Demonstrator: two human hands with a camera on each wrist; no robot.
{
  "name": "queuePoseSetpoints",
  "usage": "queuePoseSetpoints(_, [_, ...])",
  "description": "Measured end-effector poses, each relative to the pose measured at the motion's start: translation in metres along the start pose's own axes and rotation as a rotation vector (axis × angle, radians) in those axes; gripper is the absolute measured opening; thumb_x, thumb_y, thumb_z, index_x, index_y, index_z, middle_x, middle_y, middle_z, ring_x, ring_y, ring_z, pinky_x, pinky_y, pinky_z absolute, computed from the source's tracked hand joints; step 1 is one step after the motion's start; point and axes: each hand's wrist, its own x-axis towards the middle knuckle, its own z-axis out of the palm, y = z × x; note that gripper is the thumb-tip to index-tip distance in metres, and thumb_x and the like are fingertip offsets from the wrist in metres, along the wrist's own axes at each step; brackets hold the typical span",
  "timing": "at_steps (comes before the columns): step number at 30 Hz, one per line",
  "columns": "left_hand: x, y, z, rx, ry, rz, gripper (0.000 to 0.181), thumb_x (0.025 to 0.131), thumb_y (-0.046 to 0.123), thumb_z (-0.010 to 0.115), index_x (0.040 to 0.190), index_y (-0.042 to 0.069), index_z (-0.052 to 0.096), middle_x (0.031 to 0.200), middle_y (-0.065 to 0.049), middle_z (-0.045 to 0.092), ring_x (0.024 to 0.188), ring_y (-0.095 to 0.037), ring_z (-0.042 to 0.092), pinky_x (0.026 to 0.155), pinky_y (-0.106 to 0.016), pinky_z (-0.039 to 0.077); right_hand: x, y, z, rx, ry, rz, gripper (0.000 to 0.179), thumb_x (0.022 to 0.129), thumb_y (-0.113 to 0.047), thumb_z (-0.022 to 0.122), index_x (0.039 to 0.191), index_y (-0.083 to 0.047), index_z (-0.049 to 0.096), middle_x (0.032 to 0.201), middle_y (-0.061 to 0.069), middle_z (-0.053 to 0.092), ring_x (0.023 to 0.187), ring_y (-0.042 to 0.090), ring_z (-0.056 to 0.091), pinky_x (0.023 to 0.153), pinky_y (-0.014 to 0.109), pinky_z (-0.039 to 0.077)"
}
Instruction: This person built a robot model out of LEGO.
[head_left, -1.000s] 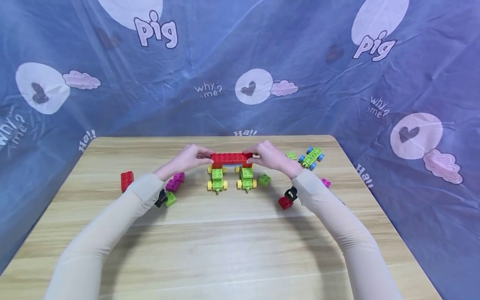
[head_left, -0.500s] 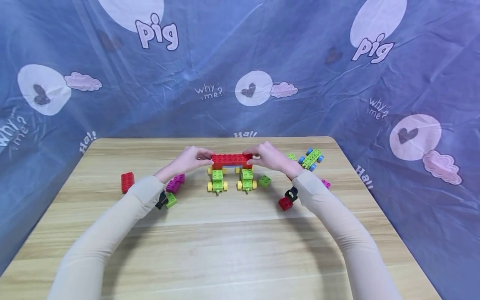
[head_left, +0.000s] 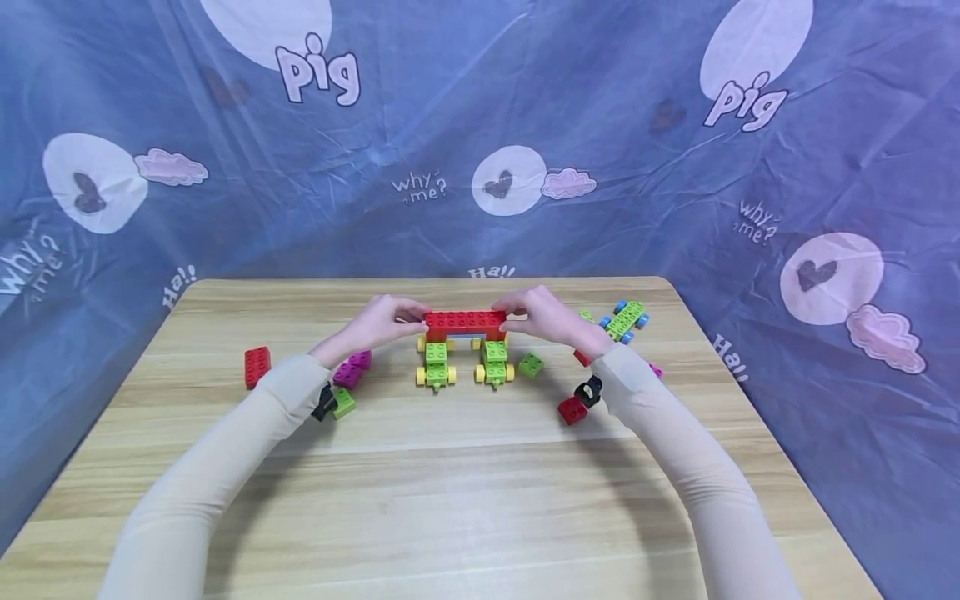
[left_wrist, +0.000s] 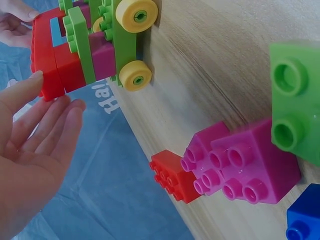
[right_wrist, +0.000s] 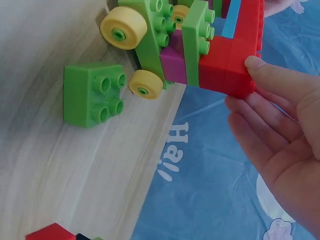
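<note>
Nearest my head view: two pale sleeves reach forward over the worktop. Next out, a red brick on the right and a lime brick on the left, both loose. A little beyond, I log purple bricks by the left forearm, a larger red brick at far left, and a green brick just right of the build. The build stands upright at mid-worktop: two green wheeled bases side by side on yellow wheels, bridged on top by a red brick row. Both hands grasp that row: left hand pinching its left end, right hand its right end, thumbs nearer me. Farther right, apart: a green chassis with blue wheels. Behind everything, a blue printed cloth.
</note>
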Motion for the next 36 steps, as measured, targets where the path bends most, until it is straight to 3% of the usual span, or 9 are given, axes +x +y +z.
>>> queuePoseSetpoints(13, [-0.005,-0.002,-0.001,-0.021,0.029,0.007,0.037,0.092,0.013,0.070,0.125,-0.003,0.065,0.115,-0.021,0.072,0.103,-0.032,0.071,0.094,-0.043,0.058,-0.007,0.008,0.007,0.194,0.056,0.142,0.034,0.087,-0.012,0.076,0.117,0.003,0.070,0.110,0.018,0.075,0.099,0.029,0.073,0.089,0.041,0.060])
queuePoseSetpoints(20, [-0.015,-0.009,-0.013,-0.047,0.066,-0.001,0.037,0.092,0.013,0.069,0.125,-0.002,0.064,0.122,-0.022,0.069,0.107,-0.033,0.069,0.094,-0.043,0.058,-0.013,0.012,0.016,0.301,0.108,0.203,0.035,0.087,-0.012,0.075,0.120,-0.001,0.069,0.116,0.018,0.073,0.103,0.030,0.072,0.092,0.037,0.059])
queuePoseSetpoints(26, [-0.039,-0.024,-0.036,-0.069,0.098,-0.048,0.038,0.093,0.017,0.069,0.127,0.000,0.064,0.122,-0.023,0.069,0.106,-0.035,0.070,0.084,-0.037,0.061,-0.015,0.014,0.021,0.351,0.100,0.285,0.038,0.088,-0.017,0.075,0.124,-0.006,0.067,0.119,0.014,0.072,0.108,0.028,0.070,0.096,0.040,0.057])
queuePoseSetpoints(32, [-0.067,-0.046,-0.057,0.021,0.115,-0.077,0.039,0.094,0.018,0.068,0.128,-0.001,0.063,0.126,-0.024,0.067,0.112,-0.037,0.066,0.096,-0.046,0.056,-0.015,0.014,0.021,0.414,0.086,0.307,0.040,0.089,-0.015,0.074,0.127,-0.005,0.065,0.123,0.016,0.070,0.112,0.030,0.069,0.097,0.042,0.057])
queuePoseSetpoints(36, [-0.085,-0.059,-0.069,0.065,0.075,-0.109,0.040,0.094,0.015,0.067,0.129,-0.004,0.062,0.127,-0.026,0.066,0.113,-0.038,0.066,0.097,-0.049,0.054,-0.015,0.015,0.021,0.443,0.087,0.309,0.041,0.089,-0.015,0.074,0.127,-0.004,0.065,0.125,0.018,0.069,0.113,0.032,0.068,0.097,0.042,0.057])
